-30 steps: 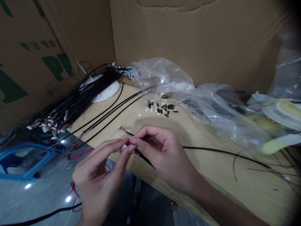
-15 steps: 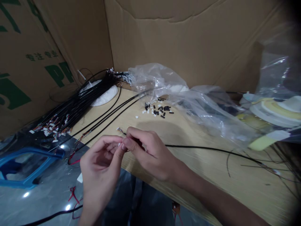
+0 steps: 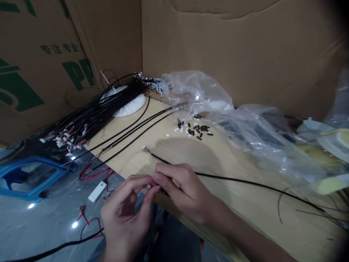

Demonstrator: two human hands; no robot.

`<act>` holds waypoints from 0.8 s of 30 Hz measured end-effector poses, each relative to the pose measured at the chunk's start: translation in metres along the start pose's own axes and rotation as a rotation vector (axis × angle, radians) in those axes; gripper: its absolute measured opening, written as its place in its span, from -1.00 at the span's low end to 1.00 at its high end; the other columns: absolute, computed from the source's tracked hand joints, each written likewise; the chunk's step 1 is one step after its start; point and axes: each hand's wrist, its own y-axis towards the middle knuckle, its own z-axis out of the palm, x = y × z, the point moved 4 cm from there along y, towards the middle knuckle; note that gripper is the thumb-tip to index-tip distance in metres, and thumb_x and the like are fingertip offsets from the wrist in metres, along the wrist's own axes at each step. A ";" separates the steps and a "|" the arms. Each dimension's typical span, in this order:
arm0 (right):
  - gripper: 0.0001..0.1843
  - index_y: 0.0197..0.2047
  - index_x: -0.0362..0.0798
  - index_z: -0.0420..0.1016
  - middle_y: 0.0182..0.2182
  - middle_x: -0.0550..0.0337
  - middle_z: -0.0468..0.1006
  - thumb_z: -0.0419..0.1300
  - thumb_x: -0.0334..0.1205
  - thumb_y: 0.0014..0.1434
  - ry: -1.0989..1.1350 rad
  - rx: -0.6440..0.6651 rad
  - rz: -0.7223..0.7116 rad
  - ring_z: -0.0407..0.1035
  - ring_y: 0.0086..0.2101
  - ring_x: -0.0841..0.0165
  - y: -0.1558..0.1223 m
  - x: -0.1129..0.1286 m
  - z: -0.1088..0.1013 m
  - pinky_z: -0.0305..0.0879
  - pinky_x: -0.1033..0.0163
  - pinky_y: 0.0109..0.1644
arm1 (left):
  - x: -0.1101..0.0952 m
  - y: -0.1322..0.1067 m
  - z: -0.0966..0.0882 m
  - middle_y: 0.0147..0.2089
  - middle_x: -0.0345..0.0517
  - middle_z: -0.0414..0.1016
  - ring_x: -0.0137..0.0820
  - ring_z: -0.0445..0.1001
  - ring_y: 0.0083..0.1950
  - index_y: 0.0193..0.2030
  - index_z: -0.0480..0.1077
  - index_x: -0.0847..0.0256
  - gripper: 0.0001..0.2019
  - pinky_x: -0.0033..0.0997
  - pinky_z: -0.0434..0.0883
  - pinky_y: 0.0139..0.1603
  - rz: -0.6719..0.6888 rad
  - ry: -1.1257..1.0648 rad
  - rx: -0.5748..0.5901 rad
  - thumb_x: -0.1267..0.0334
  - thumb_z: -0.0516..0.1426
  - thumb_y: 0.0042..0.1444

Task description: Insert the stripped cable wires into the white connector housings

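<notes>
Left hand [image 3: 124,214]: thumb and forefinger pressed together, pinching a small white connector [image 3: 148,187] just off the table edge. Right hand [image 3: 182,193]: fingers curled closed against the left fingertips, a black sheathed cable [image 3: 231,178] running out from them across the wooden workbench [image 3: 259,214]. Also on the bench: a bundle of black wire harnesses [image 3: 109,109], loose black and white connector housings [image 3: 193,129], and a clear plastic bag [image 3: 259,142].

Matt black cable [image 3: 245,181], smooth wood tabletop [image 3: 261,218], glossy plastic bags [image 3: 253,138], matt cardboard [image 3: 218,47].
</notes>
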 end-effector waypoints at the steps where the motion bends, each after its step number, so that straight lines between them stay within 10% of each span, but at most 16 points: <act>1: -0.66 -0.46 -0.06 0.17 -0.57 0.41 0.17 0.07 -0.25 0.38 -0.019 -0.021 -0.008 0.07 -0.54 0.56 0.000 0.000 0.002 -0.01 0.37 -0.43 | 0.001 0.001 0.000 -0.35 -0.34 0.63 -0.61 0.62 -0.32 -0.25 0.56 0.11 -0.74 -0.86 0.51 -0.23 -0.018 -0.004 -0.012 0.58 0.24 0.03; 24: -0.63 -0.54 -0.08 0.24 -0.61 0.41 0.15 0.14 -0.34 0.31 -0.036 -0.078 -0.172 0.06 -0.58 0.58 0.002 -0.002 -0.005 0.03 0.41 -0.48 | -0.004 -0.002 0.003 -0.27 -0.36 0.58 -0.66 0.60 -0.26 -0.07 0.45 0.10 -0.69 -0.84 0.51 -0.12 -0.090 -0.003 -0.028 0.56 0.23 0.12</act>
